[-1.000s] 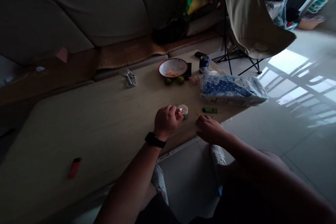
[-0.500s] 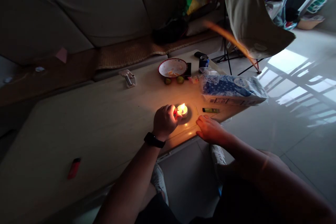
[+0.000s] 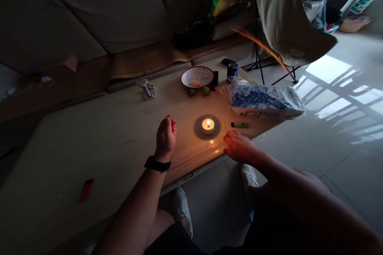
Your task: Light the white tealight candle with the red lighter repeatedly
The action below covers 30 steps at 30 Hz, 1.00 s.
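Note:
A small white tealight candle point(image 3: 208, 124) burns on the pale wooden table point(image 3: 113, 127) near its front edge. My left hand point(image 3: 166, 136), with a black watch on the wrist, is a closed fist to the left of the candle. A red tip of what looks like a lighter point(image 3: 172, 119) pokes out of its top. My right hand point(image 3: 239, 147) rests on the table edge just right of the candle, fingers lying loosely flat and holding nothing. A green lighter point(image 3: 239, 125) lies just beyond the right hand.
A bowl point(image 3: 196, 77) with two limes point(image 3: 198, 91) before it, a can point(image 3: 232, 69) and a blue tissue pack point(image 3: 265, 101) sit at the far right. A red lighter point(image 3: 86, 190) lies at the near left. A sofa point(image 3: 89, 20) stands behind the table, a folding chair point(image 3: 284, 16) on the right.
The candle caught flame. My left hand, which was at the wick, pulled back to the left, still closed. My right hand stayed in place.

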Motion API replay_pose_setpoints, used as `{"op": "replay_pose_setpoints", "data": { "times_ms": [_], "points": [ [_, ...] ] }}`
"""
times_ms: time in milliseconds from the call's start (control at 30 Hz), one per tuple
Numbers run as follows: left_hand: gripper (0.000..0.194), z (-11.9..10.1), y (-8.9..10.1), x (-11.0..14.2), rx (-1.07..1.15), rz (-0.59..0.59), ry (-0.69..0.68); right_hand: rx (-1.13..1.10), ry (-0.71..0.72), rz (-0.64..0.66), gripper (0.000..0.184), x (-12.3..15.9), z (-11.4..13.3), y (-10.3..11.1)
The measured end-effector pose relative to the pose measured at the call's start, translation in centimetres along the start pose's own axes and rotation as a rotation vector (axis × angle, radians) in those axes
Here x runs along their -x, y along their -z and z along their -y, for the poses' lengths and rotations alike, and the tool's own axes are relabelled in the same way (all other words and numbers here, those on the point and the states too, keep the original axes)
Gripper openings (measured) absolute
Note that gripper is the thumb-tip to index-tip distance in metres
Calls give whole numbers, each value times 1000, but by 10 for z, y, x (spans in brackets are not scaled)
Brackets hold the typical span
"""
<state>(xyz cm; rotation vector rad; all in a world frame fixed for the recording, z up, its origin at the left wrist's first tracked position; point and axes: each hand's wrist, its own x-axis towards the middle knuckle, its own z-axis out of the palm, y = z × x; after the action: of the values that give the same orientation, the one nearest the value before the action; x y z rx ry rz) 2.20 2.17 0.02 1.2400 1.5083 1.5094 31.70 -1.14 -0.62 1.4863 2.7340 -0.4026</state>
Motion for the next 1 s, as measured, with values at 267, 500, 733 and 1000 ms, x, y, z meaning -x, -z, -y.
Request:
{"op": "replay_pose_setpoints", "data": {
  "times_ms": [267, 500, 733, 1000],
  "points": [
    [49, -2, 6, 0, 183, -13, 105, 0, -2, -13, 27, 0, -1, -2],
    [50, -2, 6, 2, 164, -20, 100, 12, 4, -5, 29, 0, 0, 0],
    [50, -1, 6, 1, 146, -12, 101, 9, 11, -8, 28, 1, -1, -1],
    [49, -2, 5, 2, 171, -13, 101, 28, 25, -12, 26, 1, 0, 0]
  ]
}}
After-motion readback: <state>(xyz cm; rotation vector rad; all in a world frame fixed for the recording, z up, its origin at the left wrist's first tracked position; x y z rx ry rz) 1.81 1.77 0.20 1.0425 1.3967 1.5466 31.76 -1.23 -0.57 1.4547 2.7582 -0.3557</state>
